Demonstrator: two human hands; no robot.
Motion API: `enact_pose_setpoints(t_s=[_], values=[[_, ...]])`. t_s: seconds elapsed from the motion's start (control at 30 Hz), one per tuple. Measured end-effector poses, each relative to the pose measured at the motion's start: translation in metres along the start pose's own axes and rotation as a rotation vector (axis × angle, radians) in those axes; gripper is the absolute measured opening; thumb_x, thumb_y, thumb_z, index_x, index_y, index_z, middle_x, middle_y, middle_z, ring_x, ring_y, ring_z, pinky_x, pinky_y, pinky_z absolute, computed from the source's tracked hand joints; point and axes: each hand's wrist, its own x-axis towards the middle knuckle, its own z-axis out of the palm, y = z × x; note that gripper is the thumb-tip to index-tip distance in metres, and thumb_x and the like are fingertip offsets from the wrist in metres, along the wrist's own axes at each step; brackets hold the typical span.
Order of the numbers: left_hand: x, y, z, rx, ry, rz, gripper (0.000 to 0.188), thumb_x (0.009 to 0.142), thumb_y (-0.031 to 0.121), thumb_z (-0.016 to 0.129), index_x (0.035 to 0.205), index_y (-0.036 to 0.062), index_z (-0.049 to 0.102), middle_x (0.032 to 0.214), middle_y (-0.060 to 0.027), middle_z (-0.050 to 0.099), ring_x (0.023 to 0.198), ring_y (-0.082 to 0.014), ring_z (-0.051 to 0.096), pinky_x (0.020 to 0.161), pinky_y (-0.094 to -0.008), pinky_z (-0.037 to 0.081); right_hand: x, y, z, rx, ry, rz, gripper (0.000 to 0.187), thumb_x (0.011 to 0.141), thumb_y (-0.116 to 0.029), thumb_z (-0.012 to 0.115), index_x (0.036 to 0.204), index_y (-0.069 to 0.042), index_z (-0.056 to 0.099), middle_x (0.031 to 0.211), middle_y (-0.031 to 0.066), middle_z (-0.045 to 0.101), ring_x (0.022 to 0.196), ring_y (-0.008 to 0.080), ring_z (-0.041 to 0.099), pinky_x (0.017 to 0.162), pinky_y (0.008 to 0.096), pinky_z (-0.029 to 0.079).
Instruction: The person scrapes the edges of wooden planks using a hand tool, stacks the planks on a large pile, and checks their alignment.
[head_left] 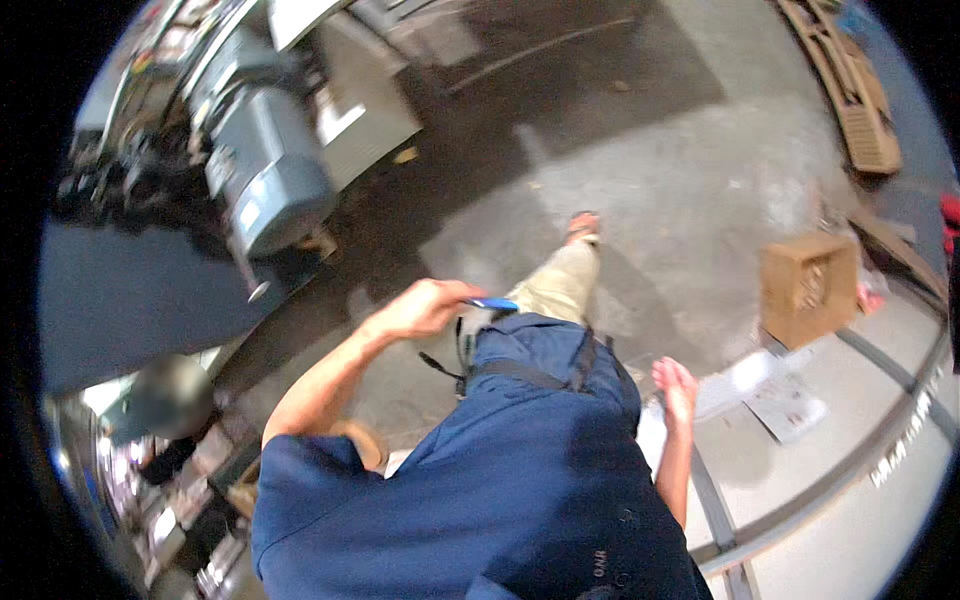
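Note:
My left hand is out in front of my waist, fingers closed round a slim blue object. Its exact kind is too small and blurred to tell. Below that hand, a black strap hangs at my waist by the dark blue shirt. My right hand hangs by my right side with its fingers loosely apart and nothing visible in them. Nearest to it are white papers on a pale panelled surface.
A large grey-blue motor stands at the left, beside a dark blue surface. A cardboard box sits at the right. Further off at the upper right is a wooden pallet. Grey concrete floor stretches ahead of my foot.

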Motion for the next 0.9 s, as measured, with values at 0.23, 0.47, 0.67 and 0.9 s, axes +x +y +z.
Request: enact_pose_setpoints(t_s=[0.23, 0.47, 0.67, 0.9], values=[[0.179, 0.128, -0.118, 0.158, -0.197, 0.027, 0.020, 0.084, 0.014, 0.059, 0.097, 0.0000, 0.062, 0.074, -0.0224, 0.058, 0.068, -0.0352, 0.060, 0.064, -0.0402, 0.047, 0.038, -0.157, 0.008, 0.110, -0.073, -0.224, 0.036, 0.096, -0.019, 0.056, 0.123, 0.005, 0.055, 0.111, 0.0130, 0.066, 0.097, 0.0168, 0.064, 0.086, 0.0285, 0.050], [0.323, 0.240, -0.124, 0.345, -0.340, 0.300, 0.020, 0.082, 0.010, 0.060, 0.098, -0.0003, 0.065, 0.078, -0.0231, 0.062, 0.075, -0.0311, 0.065, 0.065, -0.0408, 0.049, 0.071, -0.266, -0.011, 0.166, 0.009, -0.394, 0.039, 0.097, -0.024, 0.055, 0.125, 0.003, 0.055, 0.111, 0.0128, 0.066, 0.100, 0.0153, 0.063, 0.087, 0.0281, 0.049], [0.441, 0.302, -0.061, -0.829, -0.254, 0.062, 0.026, 0.094, 0.013, 0.054, 0.113, -0.0035, 0.063, 0.102, -0.0078, 0.068, 0.090, -0.0169, 0.065, 0.083, -0.0353, 0.054, 0.135, -0.306, -0.080, 0.724, 0.035, -0.441, 0.039, 0.099, -0.028, 0.050, 0.120, 0.005, 0.056, 0.095, 0.0080, 0.065, 0.081, 0.0175, 0.066, 0.074, 0.0276, 0.050], [0.549, 0.374, -0.006, -1.328, -0.306, -0.168, 0.036, 0.092, 0.015, 0.059, 0.124, -0.0005, 0.054, 0.116, -0.0151, 0.063, 0.096, -0.0304, 0.066, 0.083, -0.0388, 0.057, 0.195, -0.409, -0.214, 0.756, 0.060, -0.657, 0.029, 0.097, -0.017, 0.054, 0.115, 0.004, 0.060, 0.093, 0.0090, 0.068, 0.072, 0.0176, 0.063, 0.067, 0.0305, 0.052]])
